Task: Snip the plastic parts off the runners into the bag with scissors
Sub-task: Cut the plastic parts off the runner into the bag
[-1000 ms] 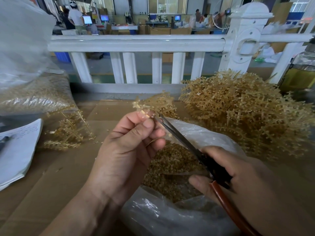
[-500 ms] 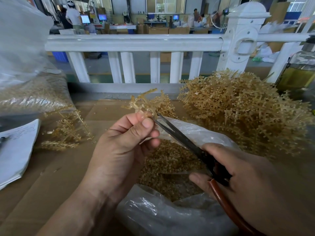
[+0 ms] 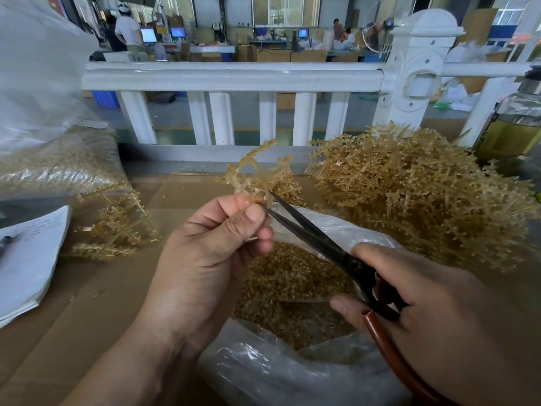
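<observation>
Runner pinched in left hand right over the bag so snips drop in; right hand grips scissors, blades parted.

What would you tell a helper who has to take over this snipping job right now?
Left hand pinches one runner over the open bag.
Right hand grips the scissors, blades apart at the runner beside the left fingertips.
Done: many snipped parts lie in the bag.
Left: this runner, then the big heap of runners to the right. A smaller heap lies to the left; whether it is cut I cannot tell.
</observation>
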